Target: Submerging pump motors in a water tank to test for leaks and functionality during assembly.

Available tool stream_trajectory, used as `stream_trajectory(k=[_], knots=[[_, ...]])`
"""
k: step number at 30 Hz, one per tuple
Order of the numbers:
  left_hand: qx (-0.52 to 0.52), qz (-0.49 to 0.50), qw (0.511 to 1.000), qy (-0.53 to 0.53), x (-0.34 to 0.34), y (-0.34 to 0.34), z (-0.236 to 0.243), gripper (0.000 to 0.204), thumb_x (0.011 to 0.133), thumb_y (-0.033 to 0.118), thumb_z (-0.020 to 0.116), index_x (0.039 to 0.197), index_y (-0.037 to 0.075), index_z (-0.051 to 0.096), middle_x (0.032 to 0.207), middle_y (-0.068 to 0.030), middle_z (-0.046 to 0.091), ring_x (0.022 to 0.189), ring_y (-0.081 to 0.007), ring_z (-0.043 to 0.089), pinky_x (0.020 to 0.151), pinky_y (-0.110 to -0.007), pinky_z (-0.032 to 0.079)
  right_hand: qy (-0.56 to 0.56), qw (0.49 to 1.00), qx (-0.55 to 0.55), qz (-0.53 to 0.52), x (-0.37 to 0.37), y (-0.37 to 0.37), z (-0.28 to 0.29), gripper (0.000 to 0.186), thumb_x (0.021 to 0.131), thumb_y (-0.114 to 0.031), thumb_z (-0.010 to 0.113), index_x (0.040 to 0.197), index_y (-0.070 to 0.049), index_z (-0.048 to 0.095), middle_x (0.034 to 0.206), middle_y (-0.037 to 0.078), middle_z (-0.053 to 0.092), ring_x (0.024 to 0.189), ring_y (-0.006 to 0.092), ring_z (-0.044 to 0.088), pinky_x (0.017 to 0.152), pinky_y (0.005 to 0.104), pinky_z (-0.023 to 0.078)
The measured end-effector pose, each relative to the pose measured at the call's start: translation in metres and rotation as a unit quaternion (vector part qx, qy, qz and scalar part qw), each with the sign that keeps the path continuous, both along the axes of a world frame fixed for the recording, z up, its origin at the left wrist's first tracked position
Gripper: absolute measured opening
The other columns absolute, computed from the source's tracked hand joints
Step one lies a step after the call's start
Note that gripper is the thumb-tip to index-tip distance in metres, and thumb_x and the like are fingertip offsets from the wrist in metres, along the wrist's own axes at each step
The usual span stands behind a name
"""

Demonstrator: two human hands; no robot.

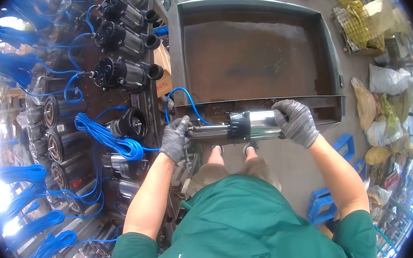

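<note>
A pump motor (261, 123) with a silver cylindrical body and a black ribbed collar lies level across the near edge of a metal tank. In its grey knit glove, my right hand (296, 123) is wrapped over the body's right end. A slim metal rod (210, 130) runs left from the collar. My left hand (175, 138), gloved too, closes on the rod's left end; its fingertips partly cover what is there. Over that hand arches a blue cable (186, 89), which comes down near the rod.
Beyond my hands stands a brown-bottomed metal tank (329, 52). Black-topped pumps (120, 73) and blue cable coils (110, 138) crowd the bench at left. A cardboard box (163, 71) sits by the tank. Blue crates (321, 205) and sacks (389, 79) lie at right.
</note>
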State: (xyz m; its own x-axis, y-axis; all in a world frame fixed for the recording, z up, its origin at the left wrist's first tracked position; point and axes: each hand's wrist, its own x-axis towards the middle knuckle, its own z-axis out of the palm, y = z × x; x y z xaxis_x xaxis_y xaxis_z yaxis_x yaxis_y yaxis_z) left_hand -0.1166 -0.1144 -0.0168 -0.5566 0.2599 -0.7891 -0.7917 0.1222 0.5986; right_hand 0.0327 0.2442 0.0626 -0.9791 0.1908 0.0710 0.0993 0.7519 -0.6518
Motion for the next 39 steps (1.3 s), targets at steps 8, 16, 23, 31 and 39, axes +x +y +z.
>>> stream_trajectory(k=[8, 16, 23, 31, 39], knots=[[-0.018, -0.048, 0.999, 0.011, -0.005, 0.004, 0.007, 0.027, 0.111, 0.035, 0.064, 0.094, 0.014, 0.065, 0.065, 0.0037, 0.057, 0.044, -0.0054, 0.043, 0.039, -0.023, 0.031, -0.006, 1.0, 0.0, 0.008, -0.003, 0.0, 0.002, 0.012, 0.091, -0.01, 0.075, 0.101, -0.004, 0.075, 0.091, 0.016, 0.075, 0.083, 0.0353, 0.073, 0.078, 0.043, 0.061], [-0.034, -0.067, 0.997, 0.0, -0.006, 0.01, 0.01, 0.028, 0.112, 0.034, 0.061, 0.093, 0.013, 0.064, 0.063, 0.0064, 0.05, 0.045, -0.0052, 0.041, 0.04, -0.024, 0.031, -0.017, 1.0, -0.02, -0.008, -0.003, -0.002, 0.003, 0.015, 0.089, -0.01, 0.076, 0.103, -0.004, 0.075, 0.089, 0.016, 0.074, 0.079, 0.0336, 0.073, 0.075, 0.0419, 0.061], [-0.019, -0.053, 0.998, -0.005, -0.006, 0.011, 0.008, 0.03, 0.111, 0.036, 0.063, 0.09, 0.015, 0.063, 0.059, 0.0054, 0.052, 0.043, -0.0048, 0.041, 0.037, -0.023, 0.028, -0.023, 1.0, 0.005, -0.006, -0.003, -0.001, 0.001, 0.017, 0.09, -0.012, 0.077, 0.105, -0.004, 0.076, 0.089, 0.015, 0.075, 0.077, 0.0303, 0.074, 0.074, 0.0401, 0.062], [0.011, -0.041, 0.999, 0.005, -0.002, -0.002, 0.007, 0.026, 0.112, 0.035, 0.062, 0.098, 0.013, 0.064, 0.065, 0.004, 0.054, 0.045, -0.0052, 0.041, 0.039, -0.023, 0.031, -0.03, 0.999, -0.032, -0.017, -0.001, -0.004, 0.005, 0.016, 0.091, -0.014, 0.077, 0.104, -0.005, 0.076, 0.094, 0.017, 0.077, 0.081, 0.0319, 0.076, 0.076, 0.0406, 0.063], [0.292, 0.17, 0.941, 0.001, 0.005, 0.04, 0.06, 0.024, 0.108, 0.035, 0.069, 0.11, 0.011, 0.068, 0.083, 0.0003, 0.06, 0.065, -0.0109, 0.054, 0.061, -0.028, 0.046, 0.026, 0.99, 0.02, 0.138, 0.029, -0.047, 0.046, 0.037, 0.088, -0.017, 0.079, 0.121, -0.004, 0.069, 0.101, 0.016, 0.072, 0.092, 0.0394, 0.071, 0.085, 0.0493, 0.058]])
